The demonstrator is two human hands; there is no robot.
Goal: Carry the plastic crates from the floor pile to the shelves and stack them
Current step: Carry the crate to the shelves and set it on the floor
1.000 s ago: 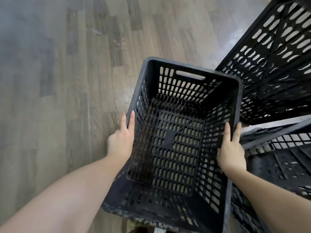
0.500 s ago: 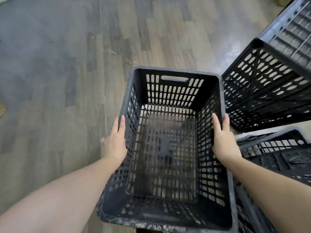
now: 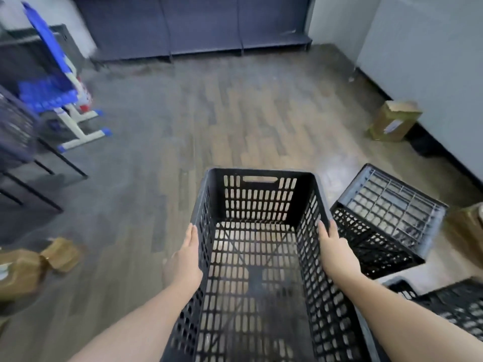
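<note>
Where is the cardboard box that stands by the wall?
In the head view the cardboard box stands on the floor at the upper right, against the base of the right wall, beyond the tipped crate.

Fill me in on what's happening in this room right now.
A person is holding an empty black crate up in front of them, the left hand pressed flat on one side wall and the right hand on the other. More black crates lie on the floor to the right, the nearest one tipped over. Dark shelving stands along the far wall across the wooden floor.
</note>
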